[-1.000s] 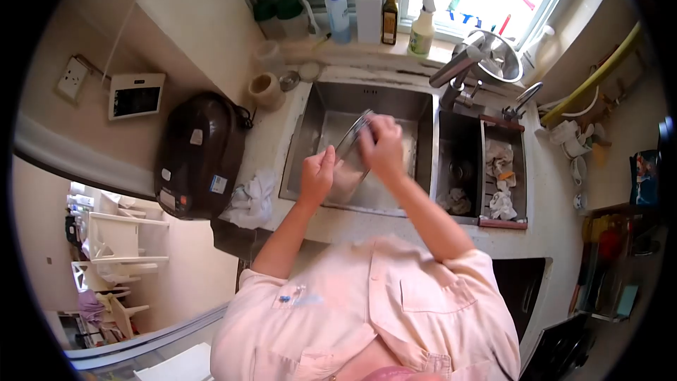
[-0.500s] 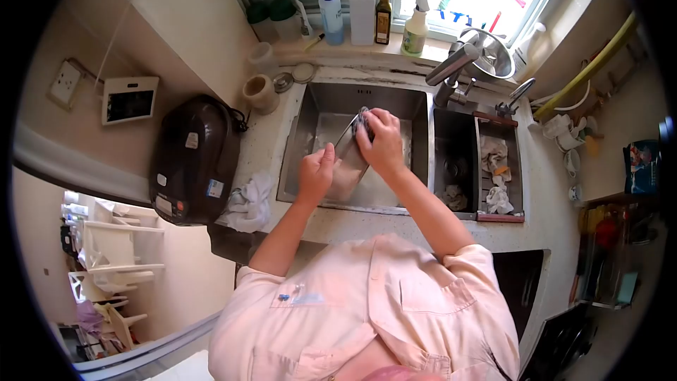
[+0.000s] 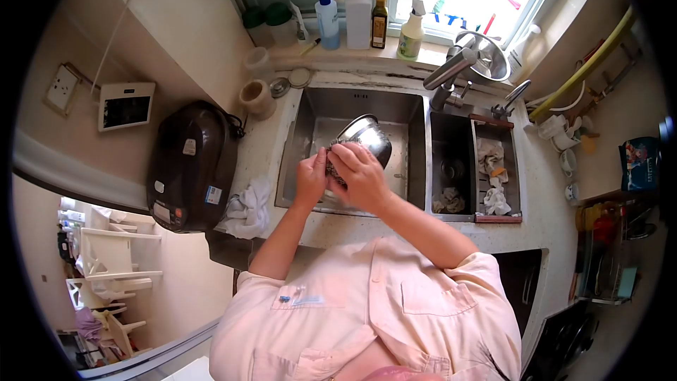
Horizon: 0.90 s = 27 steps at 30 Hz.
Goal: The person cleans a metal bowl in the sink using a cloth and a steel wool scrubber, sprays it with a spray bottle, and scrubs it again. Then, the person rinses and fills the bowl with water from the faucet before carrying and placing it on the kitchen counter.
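Observation:
A shiny metal bowl (image 3: 374, 140) is tilted inside the large sink basin (image 3: 415, 127), its rim toward the far left. My left hand (image 3: 310, 178) is closed at the bowl's near-left edge, fingers partly hidden. Pressed against the same edge, my right hand (image 3: 358, 178) has its fingers bent over a dark, mesh-like scouring pad (image 3: 332, 164) that shows between the two hands. Much of the pad and the bowl's near side is covered by my fingers.
The faucet (image 3: 451, 70) leans over the basin's back right corner. Beside it, a narrow side sink (image 3: 451, 130) and a rack hold crumpled cloths (image 3: 496, 201). A dark rice cooker (image 3: 192, 169) and a white cloth (image 3: 247, 208) sit on the left counter. Bottles (image 3: 358, 17) line the sill.
The bowl has turned, so its shiny outer side now shows. My right hand has come down and left with the scouring pad, close beside my left hand.

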### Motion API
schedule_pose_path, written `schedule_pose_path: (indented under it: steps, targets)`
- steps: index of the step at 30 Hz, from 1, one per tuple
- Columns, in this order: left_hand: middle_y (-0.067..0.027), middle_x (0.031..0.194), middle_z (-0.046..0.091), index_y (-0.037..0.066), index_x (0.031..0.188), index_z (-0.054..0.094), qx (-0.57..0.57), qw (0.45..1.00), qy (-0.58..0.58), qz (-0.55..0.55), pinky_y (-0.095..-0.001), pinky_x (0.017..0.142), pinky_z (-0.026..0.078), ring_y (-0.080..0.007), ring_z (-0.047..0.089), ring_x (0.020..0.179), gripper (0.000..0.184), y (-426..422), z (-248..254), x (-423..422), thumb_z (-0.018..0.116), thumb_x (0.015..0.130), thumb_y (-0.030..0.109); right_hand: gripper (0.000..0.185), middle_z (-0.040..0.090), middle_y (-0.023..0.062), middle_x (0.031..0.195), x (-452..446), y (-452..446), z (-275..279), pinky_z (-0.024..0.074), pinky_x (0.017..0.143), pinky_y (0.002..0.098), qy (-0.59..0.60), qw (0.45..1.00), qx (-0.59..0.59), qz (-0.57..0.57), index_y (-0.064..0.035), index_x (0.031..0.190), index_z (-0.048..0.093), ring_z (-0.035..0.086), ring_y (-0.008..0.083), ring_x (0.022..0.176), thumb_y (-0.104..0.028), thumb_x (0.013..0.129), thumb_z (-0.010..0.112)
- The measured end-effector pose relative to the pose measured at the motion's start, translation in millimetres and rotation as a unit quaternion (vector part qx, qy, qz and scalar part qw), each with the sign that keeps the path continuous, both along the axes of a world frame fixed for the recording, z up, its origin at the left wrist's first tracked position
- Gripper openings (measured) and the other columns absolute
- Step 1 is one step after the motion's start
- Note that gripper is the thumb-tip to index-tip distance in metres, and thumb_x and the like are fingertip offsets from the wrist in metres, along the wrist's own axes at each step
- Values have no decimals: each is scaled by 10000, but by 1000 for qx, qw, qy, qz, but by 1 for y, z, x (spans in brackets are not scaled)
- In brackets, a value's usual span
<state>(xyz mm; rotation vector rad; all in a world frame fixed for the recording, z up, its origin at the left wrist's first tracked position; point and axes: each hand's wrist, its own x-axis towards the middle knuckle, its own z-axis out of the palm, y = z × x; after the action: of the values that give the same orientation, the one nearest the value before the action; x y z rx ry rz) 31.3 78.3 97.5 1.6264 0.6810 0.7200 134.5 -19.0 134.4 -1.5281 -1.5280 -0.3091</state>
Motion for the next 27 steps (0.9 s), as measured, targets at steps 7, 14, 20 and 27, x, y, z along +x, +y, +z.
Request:
schedule_pose_path:
  steps: [7,14,20,27]
  targets:
    - [25,521,378,-16,642,493,77,997,13,16,-276,464,285,-64,328,540,435,2,-6,-4,421,927,306,310,576,160,975,15,7,1,458,805,366,66,997,11,-48,2,938,571,548,333,928,-99,644,582]
    - [47,513,356,8,587,453,32,999,-4,22,-267,445,250,-53,308,519,472,-1,0,-9,417,929,332,249,581,122,932,30,16,-6,475,743,384,111,989,-6,-101,-37,862,565,568,308,866,-79,616,575]
    - [42,500,363,30,564,434,23,999,-16,30,-283,438,251,-60,311,505,489,-1,5,-6,404,931,352,251,586,166,944,26,9,4,464,810,393,77,996,-24,-42,-31,860,570,571,327,888,-44,611,541]
    - [37,500,379,9,579,445,14,1000,0,25,-289,449,273,-66,333,506,496,3,7,-8,402,929,357,213,574,161,864,21,11,2,460,708,407,45,997,5,-64,-17,820,524,555,332,797,-60,611,526]
